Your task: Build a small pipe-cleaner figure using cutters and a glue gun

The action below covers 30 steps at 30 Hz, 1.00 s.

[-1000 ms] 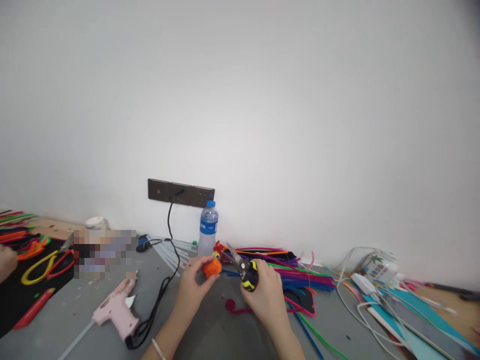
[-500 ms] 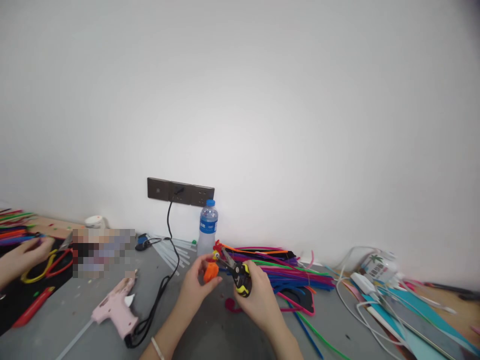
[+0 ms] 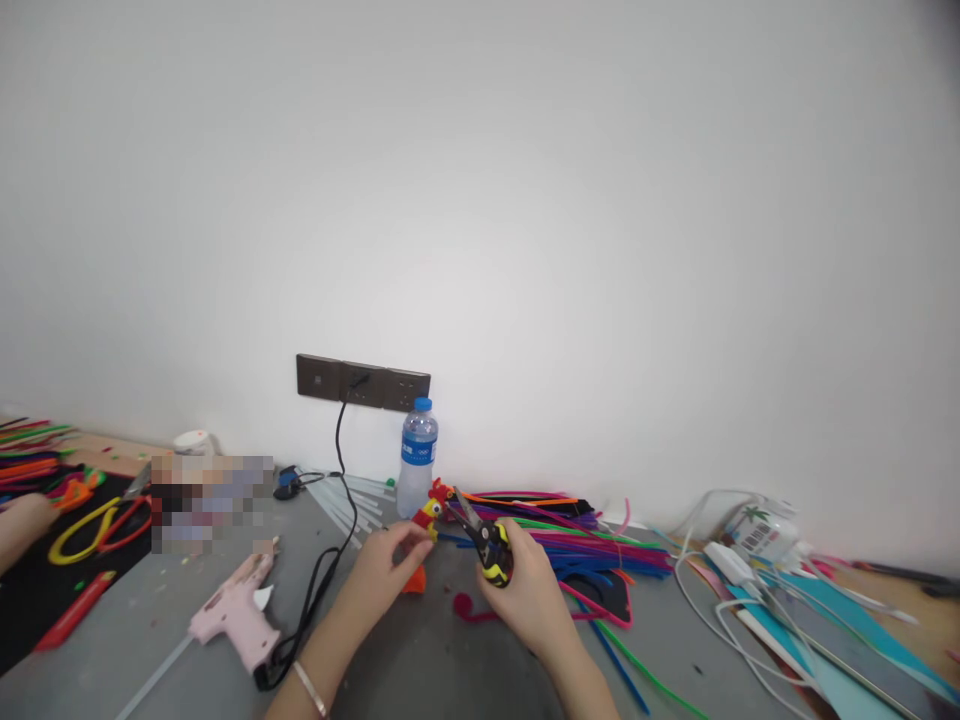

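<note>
"What's changed?"
"Orange part (image 3: 414, 580) now hangs below left hand (image 3: 391, 558); fingers pinch the toy (image 3: 430, 514) at one o'clock, probably leaving more reachable"
"Right hand (image 3: 529, 585)?"
"Curled round snips (image 3: 491, 552), three o'clock"

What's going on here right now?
The person's left hand holds a small red, yellow and orange figure upright, its head showing above the fingers. The right hand grips black-and-yellow snips, blades pointing up beside that head; whether they touch it is unclear. A pink glue gun lies to the left, a bottle stands behind, and coloured craft stems lie behind the right hand. At far left is another person's hand.
</note>
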Motion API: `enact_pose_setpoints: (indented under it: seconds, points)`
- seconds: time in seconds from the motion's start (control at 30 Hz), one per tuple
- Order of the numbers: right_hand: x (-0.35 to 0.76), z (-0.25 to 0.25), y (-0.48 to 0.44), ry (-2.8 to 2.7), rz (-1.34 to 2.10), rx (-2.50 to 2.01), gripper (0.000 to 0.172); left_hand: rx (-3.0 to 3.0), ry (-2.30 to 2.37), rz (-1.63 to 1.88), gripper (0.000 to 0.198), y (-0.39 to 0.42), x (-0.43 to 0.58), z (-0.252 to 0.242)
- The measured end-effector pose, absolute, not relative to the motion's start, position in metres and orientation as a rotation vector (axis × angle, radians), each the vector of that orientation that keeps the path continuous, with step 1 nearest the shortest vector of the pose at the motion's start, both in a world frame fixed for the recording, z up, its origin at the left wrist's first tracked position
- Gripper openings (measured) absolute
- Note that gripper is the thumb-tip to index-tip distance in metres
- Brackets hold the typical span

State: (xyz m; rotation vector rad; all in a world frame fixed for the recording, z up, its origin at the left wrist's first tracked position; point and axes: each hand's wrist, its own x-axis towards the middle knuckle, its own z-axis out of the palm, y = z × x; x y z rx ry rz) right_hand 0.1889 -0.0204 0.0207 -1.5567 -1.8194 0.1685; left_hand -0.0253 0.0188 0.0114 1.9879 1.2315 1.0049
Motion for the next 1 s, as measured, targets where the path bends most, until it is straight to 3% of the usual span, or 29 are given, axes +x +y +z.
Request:
enact_pose_setpoints:
  seconds: [0.07,0.27,0.6,0.77,1.0]
  points:
    - [0.191,0.021,-0.020,-1.806,0.164,-1.558,0.028,2.130,1.358,0.837,0.020,0.017,-0.029,0.010]
    - [0.193,0.021,-0.019,-1.802,0.138,-1.551,0.025,2.262,1.508,0.489,0.030,0.012,-0.035,0.008]
    - [0.193,0.018,-0.018,-1.798,0.133,-1.549,0.030,1.982,1.150,1.097,0.015,0.013,-0.023,0.020]
    - [0.192,0.019,-0.021,-1.851,0.170,-1.528,0.032,1.854,1.140,1.148,0.016,0.016,-0.021,0.014]
    - [0.188,0.019,-0.021,-1.906,0.262,-1.569,0.033,1.687,1.182,1.138,0.048,0.021,-0.023,0.007]
